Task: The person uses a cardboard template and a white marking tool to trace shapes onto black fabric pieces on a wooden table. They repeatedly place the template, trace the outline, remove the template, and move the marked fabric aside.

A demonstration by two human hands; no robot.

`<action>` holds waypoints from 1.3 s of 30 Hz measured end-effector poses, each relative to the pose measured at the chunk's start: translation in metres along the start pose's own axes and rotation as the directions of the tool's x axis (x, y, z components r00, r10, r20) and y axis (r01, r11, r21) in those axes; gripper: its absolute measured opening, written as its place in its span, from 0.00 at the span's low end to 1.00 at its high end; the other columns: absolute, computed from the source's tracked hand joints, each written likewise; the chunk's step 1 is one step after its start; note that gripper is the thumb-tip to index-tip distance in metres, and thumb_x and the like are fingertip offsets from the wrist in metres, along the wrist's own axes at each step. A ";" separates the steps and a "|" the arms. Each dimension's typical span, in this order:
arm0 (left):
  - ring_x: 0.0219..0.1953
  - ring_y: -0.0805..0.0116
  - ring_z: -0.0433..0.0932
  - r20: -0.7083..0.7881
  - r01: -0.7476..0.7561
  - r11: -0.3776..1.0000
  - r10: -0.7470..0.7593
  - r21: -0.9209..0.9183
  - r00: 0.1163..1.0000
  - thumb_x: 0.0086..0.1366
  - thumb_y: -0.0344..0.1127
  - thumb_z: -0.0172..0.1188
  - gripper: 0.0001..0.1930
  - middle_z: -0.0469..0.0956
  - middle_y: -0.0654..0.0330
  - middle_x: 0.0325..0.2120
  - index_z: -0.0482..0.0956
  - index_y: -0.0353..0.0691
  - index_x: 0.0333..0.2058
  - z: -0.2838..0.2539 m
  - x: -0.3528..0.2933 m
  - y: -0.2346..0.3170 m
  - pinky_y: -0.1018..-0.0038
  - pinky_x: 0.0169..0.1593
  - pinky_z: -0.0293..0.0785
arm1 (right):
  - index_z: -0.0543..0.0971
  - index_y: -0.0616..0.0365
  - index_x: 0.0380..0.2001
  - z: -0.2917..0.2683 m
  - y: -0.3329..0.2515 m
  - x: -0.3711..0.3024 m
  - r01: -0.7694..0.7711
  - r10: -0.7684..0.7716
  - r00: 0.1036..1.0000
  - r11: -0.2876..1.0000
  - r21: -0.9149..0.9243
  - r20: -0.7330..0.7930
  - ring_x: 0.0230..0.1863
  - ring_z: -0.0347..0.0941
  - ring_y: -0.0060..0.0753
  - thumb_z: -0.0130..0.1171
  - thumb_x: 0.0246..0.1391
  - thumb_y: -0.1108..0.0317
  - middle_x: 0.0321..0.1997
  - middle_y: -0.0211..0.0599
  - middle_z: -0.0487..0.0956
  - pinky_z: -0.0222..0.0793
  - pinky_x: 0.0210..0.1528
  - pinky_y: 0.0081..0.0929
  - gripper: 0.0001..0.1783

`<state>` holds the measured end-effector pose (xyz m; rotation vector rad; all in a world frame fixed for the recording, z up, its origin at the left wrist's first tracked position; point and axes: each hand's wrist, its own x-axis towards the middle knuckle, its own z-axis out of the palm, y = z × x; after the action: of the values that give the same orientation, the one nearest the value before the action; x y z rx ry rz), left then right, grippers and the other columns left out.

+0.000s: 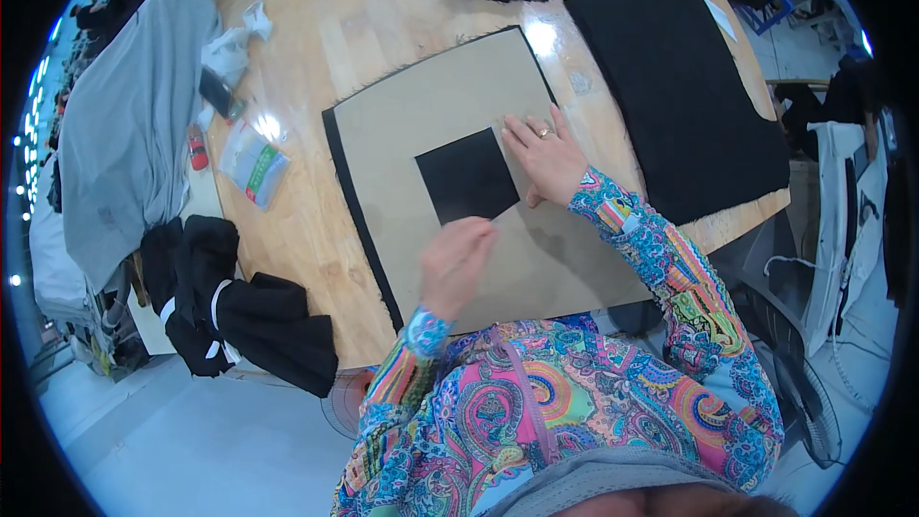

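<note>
A large beige cardboard sheet point(373, 153) lies over black fabric point(356, 215), whose dark edge shows along the left and upper sides. In its middle is a black four-sided patch point(466, 177) with a pointed lower right corner; I cannot tell whether it is an opening or a piece on top. My right hand point(550, 155) presses on the cardboard right of the patch, fingers stretched out, a ring on one. My left hand point(457, 266), slightly blurred, is closed in a pinch at the patch's lower edge. What it pinches, if anything, is too small to make out.
Black fabric pieces point(680, 101) are stacked at the right. Tied black bundles point(249, 311) hang over the left front edge. A clear plastic packet point(254, 165), a small red item point(197, 148) and grey cloth point(144, 115) lie left. A fan point(785, 354) stands at lower right.
</note>
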<state>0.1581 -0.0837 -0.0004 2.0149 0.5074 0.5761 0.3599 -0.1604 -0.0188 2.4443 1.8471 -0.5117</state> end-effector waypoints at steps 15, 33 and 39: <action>0.30 0.68 0.69 -0.415 0.549 0.824 -0.552 -0.140 0.723 0.55 0.29 0.62 0.10 0.70 0.59 0.27 0.69 0.36 0.33 -0.067 -0.033 -0.066 0.73 0.36 0.68 | 0.59 0.57 0.61 0.000 0.010 0.003 -0.026 0.025 0.998 0.999 0.029 0.056 0.68 0.48 0.42 0.77 0.24 0.57 0.68 0.38 0.52 0.35 0.68 0.60 0.58; 0.31 0.64 0.67 -0.997 0.388 0.922 -0.016 0.013 0.072 0.58 0.27 0.59 0.10 0.67 0.56 0.30 0.64 0.32 0.32 -0.248 -0.007 -0.161 0.70 0.38 0.67 | 0.76 0.61 0.44 0.041 0.015 -0.058 -0.152 0.380 0.804 0.875 0.460 -0.457 0.52 0.64 0.48 0.70 0.39 0.66 0.47 0.43 0.71 0.62 0.55 0.38 0.26; 0.36 0.62 0.71 -0.924 0.323 0.877 0.276 0.355 0.266 0.62 0.31 0.58 0.14 0.72 0.52 0.35 0.69 0.30 0.43 -0.199 -0.013 -0.115 0.70 0.41 0.70 | 0.77 0.62 0.39 0.043 0.031 -0.092 -0.295 0.500 0.792 0.815 0.499 -0.350 0.45 0.69 0.46 0.69 0.38 0.67 0.39 0.43 0.74 0.65 0.49 0.37 0.22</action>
<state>0.0179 0.0981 -0.0158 1.8278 1.5829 1.9033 0.3564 -0.2644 -0.0389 3.4053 1.3190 -0.3303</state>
